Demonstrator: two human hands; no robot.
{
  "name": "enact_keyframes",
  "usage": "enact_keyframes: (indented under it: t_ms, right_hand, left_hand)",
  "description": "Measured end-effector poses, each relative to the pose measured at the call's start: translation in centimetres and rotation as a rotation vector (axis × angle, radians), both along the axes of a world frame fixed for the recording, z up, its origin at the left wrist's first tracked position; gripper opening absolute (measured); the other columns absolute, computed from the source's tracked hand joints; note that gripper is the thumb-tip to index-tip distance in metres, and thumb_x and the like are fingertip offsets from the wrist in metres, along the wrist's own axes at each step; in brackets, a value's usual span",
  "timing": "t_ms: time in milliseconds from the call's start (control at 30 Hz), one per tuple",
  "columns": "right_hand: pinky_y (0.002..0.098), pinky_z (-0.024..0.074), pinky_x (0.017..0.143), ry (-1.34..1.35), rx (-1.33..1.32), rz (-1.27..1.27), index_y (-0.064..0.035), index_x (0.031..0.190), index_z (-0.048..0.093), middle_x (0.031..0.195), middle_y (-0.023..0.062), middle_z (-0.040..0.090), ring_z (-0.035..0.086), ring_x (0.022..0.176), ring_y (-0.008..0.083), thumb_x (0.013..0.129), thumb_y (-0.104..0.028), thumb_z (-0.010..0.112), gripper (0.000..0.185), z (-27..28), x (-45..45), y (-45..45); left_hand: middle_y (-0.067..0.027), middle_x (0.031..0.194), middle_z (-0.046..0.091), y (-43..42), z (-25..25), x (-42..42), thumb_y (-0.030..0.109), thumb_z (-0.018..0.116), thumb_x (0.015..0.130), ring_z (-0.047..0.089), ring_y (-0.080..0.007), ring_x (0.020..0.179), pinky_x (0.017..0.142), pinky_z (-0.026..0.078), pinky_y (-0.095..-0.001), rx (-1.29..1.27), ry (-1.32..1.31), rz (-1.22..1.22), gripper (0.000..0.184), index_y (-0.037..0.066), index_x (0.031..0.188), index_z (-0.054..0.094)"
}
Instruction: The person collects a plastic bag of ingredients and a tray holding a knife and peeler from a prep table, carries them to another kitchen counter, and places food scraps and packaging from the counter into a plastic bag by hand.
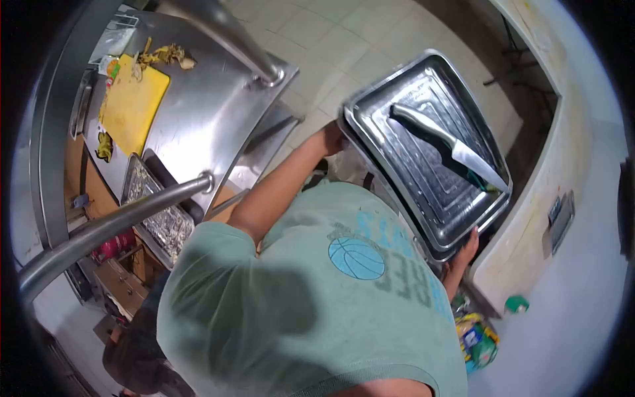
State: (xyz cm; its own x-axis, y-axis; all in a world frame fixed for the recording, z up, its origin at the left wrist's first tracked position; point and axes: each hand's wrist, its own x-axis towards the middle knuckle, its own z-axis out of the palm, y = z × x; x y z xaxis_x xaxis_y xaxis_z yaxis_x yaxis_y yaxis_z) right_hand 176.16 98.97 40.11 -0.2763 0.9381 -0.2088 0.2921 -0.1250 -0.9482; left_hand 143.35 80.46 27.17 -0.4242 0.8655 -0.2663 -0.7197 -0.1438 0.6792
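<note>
A stack of deep metal trays (436,152) is held tilted in front of the green shirt. My left hand (335,140) grips its left edge, with the fingers partly hidden beneath the rim. At the lower right corner, my right hand (465,255) is closed on the rim. Inside the top tray lies a large knife (456,147) with a metal handle, its blade tip toward the right edge. Under the blade is a small dark green item (483,182), too unclear to name.
On the left, a steel table (198,112) bears a yellow cutting board (135,102), peels (169,55) and a shallow tray (155,215) of pale bits. Metal rails (119,221) cross nearby. A white counter (562,159) curves along the right; colourful bags (477,341) lie below.
</note>
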Motion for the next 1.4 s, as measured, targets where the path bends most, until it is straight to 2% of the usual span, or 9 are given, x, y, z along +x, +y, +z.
enact_keyframes:
  t_ms: [67, 133, 200, 333, 433, 600, 900, 1033, 1400]
  right_hand:
    - [0.0271, 0.0448, 0.071, 0.035, 0.006, -0.009, 0.0015, 0.101, 0.051, 0.092, 0.0084, 0.057, 0.056, 0.079, 0.0160, 0.089, -0.033, 0.043, 0.037, 0.1, 0.2, -4.9]
    - [0.0266, 0.0451, 0.069, 0.136, -0.078, -0.061, 0.0011, 0.099, 0.051, 0.090, 0.0081, 0.057, 0.056, 0.077, 0.0155, 0.090, -0.033, 0.043, 0.036, 1.0, -0.1, -7.3]
    - [0.0263, 0.0450, 0.068, 0.125, -0.079, 0.002, 0.0012, 0.100, 0.051, 0.090, 0.0080, 0.057, 0.056, 0.076, 0.0155, 0.090, -0.033, 0.043, 0.037, 1.2, 0.7, -8.5]
    - [0.0266, 0.0445, 0.069, 0.130, -0.001, 0.077, 0.0018, 0.101, 0.051, 0.091, 0.0085, 0.058, 0.057, 0.075, 0.0158, 0.090, -0.031, 0.042, 0.036, 0.0, 4.6, -10.4]
    - [0.0277, 0.0446, 0.070, 0.216, -0.020, 0.120, 0.0024, 0.101, 0.051, 0.092, 0.0092, 0.058, 0.057, 0.078, 0.0166, 0.090, -0.030, 0.041, 0.036, 1.2, 3.4, -11.4]
    - [0.0286, 0.0446, 0.072, 0.074, 0.135, 0.131, 0.0039, 0.102, 0.051, 0.094, 0.0106, 0.059, 0.057, 0.081, 0.0175, 0.091, -0.028, 0.039, 0.035, 0.5, 4.4, -12.8]
    - [0.0285, 0.0410, 0.076, 0.070, -0.083, 0.032, 0.0035, 0.098, 0.053, 0.092, 0.0087, 0.058, 0.054, 0.083, 0.0151, 0.090, -0.030, 0.042, 0.037, 3.3, 3.5, -12.2]
    - [0.0290, 0.0417, 0.076, 0.114, -0.203, 0.035, 0.0032, 0.099, 0.052, 0.093, 0.0088, 0.058, 0.055, 0.083, 0.0155, 0.089, -0.029, 0.044, 0.035, 3.6, 3.4, -10.6]
    - [0.0285, 0.0416, 0.078, 0.181, -0.281, 0.065, 0.0027, 0.102, 0.051, 0.097, 0.0091, 0.057, 0.055, 0.086, 0.0162, 0.088, -0.030, 0.045, 0.036, 4.2, 3.1, -9.3]
  left_hand:
    - [-0.0066, 0.115, 0.050, -3.5, 0.1, 1.5, 0.017, 0.048, 0.086, 0.050, -0.0176, 0.102, 0.091, 0.039, -0.0303, 0.233, 0.532, 0.061, 0.034, 0.006, 0.118, 0.045]
    - [-0.0070, 0.116, 0.050, -4.5, -1.2, 1.9, 0.019, 0.048, 0.086, 0.050, -0.0171, 0.102, 0.087, 0.042, -0.0287, 0.247, 0.662, -0.008, 0.033, 0.006, 0.116, 0.048]
    - [-0.0076, 0.114, 0.052, -6.1, -3.7, 4.1, 0.021, 0.049, 0.085, 0.052, -0.0167, 0.102, 0.082, 0.047, -0.0285, 0.141, 0.137, -0.166, 0.032, 0.006, 0.114, 0.050]
    - [-0.0085, 0.114, 0.053, -9.2, -2.5, 7.7, 0.024, 0.054, 0.082, 0.053, -0.0178, 0.100, 0.082, 0.047, -0.0320, 0.095, -0.234, -0.292, 0.034, 0.007, 0.111, 0.053]
    - [-0.0052, 0.100, 0.058, -9.8, 1.1, 7.3, 0.027, 0.055, 0.081, 0.055, -0.0152, 0.083, 0.068, 0.047, -0.0302, -0.179, -0.139, -0.256, 0.030, 0.010, 0.105, 0.056]
    - [0.0021, 0.080, 0.061, -9.8, -1.4, 6.9, 0.030, 0.054, 0.081, 0.052, -0.0067, 0.067, 0.052, 0.038, -0.0226, -0.060, -0.129, -0.248, 0.020, 0.014, 0.089, 0.062]
    - [-0.0076, 0.107, 0.057, -11.4, -1.4, 9.7, 0.024, 0.054, 0.083, 0.056, -0.0176, 0.094, 0.082, 0.046, -0.0334, -0.325, -0.319, -0.162, 0.031, 0.005, 0.107, 0.054]
    - [-0.0021, 0.104, 0.059, -11.9, -3.4, 11.6, 0.028, 0.053, 0.083, 0.055, -0.0139, 0.092, 0.080, 0.045, -0.0302, -0.080, -0.249, -0.205, 0.032, 0.007, 0.107, 0.055]
    - [0.0027, 0.063, 0.048, -18.4, -2.4, 16.2, 0.020, 0.049, 0.078, 0.044, -0.0114, 0.055, 0.049, 0.038, -0.0267, -0.501, -0.323, -0.193, 0.013, 0.010, 0.083, 0.056]
